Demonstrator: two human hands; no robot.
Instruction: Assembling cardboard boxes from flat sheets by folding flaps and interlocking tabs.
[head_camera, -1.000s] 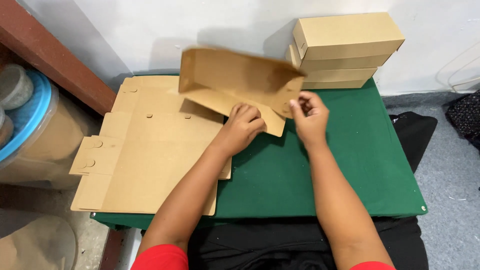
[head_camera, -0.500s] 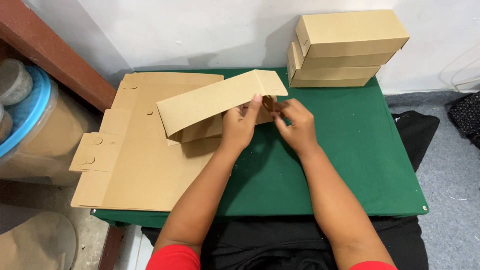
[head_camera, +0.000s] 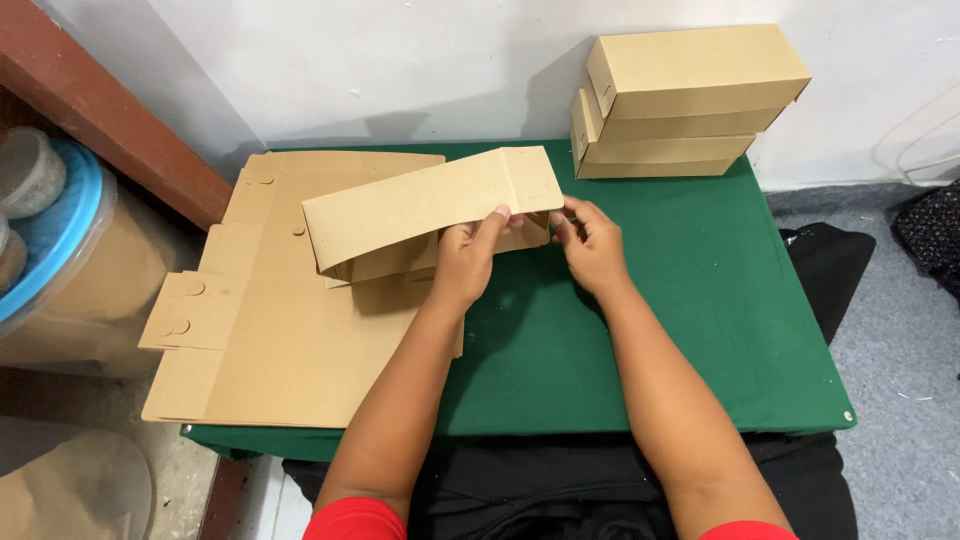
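Left hand (head_camera: 468, 262) is holding the partly folded brown cardboard box blank (head_camera: 432, 212) near its right end: fingers lying over the top panel, thumb underneath, so grip is closed on the blank. Right hand (head_camera: 590, 245) is working at the blank's right end, fingertips (head_camera: 562, 222) curled and touching the end flap; grip appears to be pinching the flap, though contact pts are partly hidden. Blank is being held just above the green-covered desk (head_camera: 700, 330), approx. centre, long side running left to right, left end overhanging the flat stack.

Stack of flat brown cardboard sheets (head_camera: 290, 340) is lying on the left part of the desk, tabs sticking out past the left edge. Three finished brown cardboard boxes (head_camera: 680, 100) are sitting stacked at the far right corner, against the white wall (head_camera: 400, 60), well apart from both hands. Blue-rimmed tub (head_camera: 50, 230) is standing on the floor to the left of the desk.
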